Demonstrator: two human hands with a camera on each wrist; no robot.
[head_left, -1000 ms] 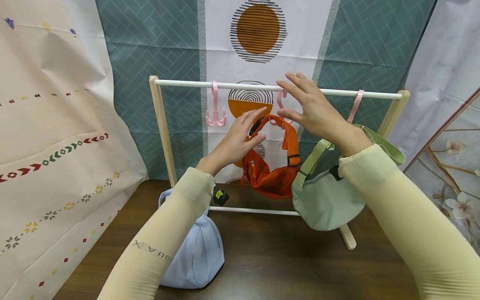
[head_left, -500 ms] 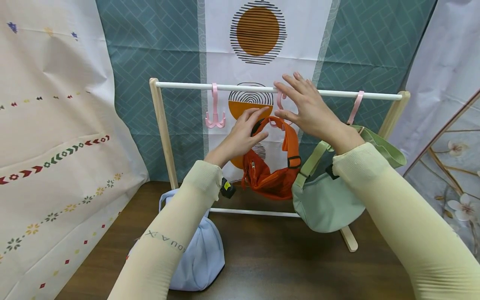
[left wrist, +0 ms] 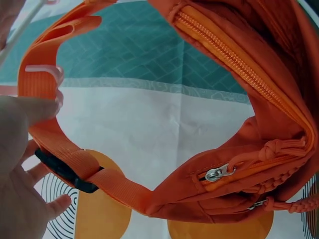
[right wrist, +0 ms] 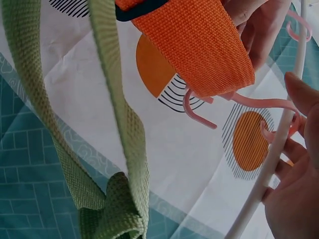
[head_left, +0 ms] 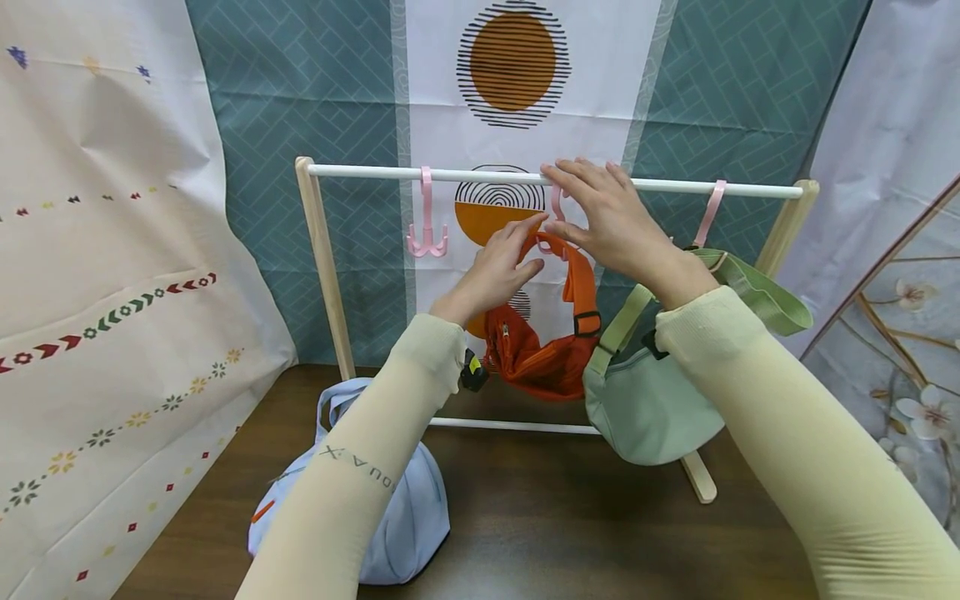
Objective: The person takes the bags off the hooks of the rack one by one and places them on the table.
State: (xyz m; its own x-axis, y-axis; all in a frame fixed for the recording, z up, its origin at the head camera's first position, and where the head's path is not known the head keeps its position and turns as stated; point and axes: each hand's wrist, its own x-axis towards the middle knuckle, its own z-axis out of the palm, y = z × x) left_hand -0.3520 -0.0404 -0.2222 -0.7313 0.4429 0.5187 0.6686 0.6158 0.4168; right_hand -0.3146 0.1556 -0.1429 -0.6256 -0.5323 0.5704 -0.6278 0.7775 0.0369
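Observation:
My left hand (head_left: 491, 271) is beside the strap of an orange waist bag (head_left: 543, 362), fingers extended and thumb apart. In the left wrist view, the thumb overlaps the orange strap (left wrist: 40, 87) and fingers lie behind it near the black buckle (left wrist: 65, 169). The bag hangs by its strap from a pink hook (right wrist: 264, 102) on a white rod (head_left: 480, 176). At that hook's top, my right hand (head_left: 611, 221) reaches over the rod with fingers spread; in the right wrist view its thumb and fingers lie on either side of the rod, apart from each other.
Right of the orange bag hangs a pale green bag (head_left: 652, 408) from another pink hook (head_left: 708, 215). A third pink hook (head_left: 427, 225) on the left holds nothing. On the brown table (head_left: 562, 525), a light blue bag (head_left: 412, 521) sits front left, partly behind my left sleeve.
My right hand has come down and slightly left onto the rod at the middle hook. My left hand has shifted a little right toward the orange strap. The bags hang as before.

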